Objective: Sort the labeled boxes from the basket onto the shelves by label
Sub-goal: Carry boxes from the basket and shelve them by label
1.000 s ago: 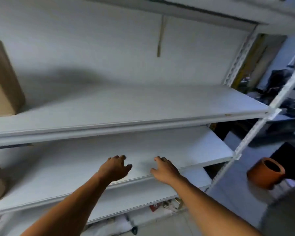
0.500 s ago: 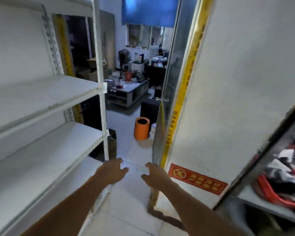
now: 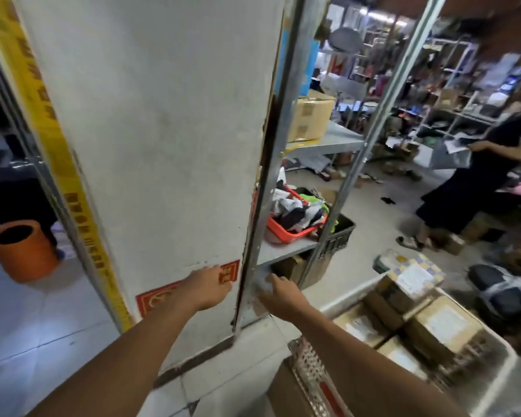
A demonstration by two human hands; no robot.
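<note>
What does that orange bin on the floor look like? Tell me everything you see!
The orange bin is a round, open-topped tub that looks like plastic, standing at the left edge of the picture on the pale tiled floor. It leans a little in this wide view. Its inside looks dark, so what it holds cannot be told. It sits left of the white pillar with the yellow strip. No hand touches it.
</note>
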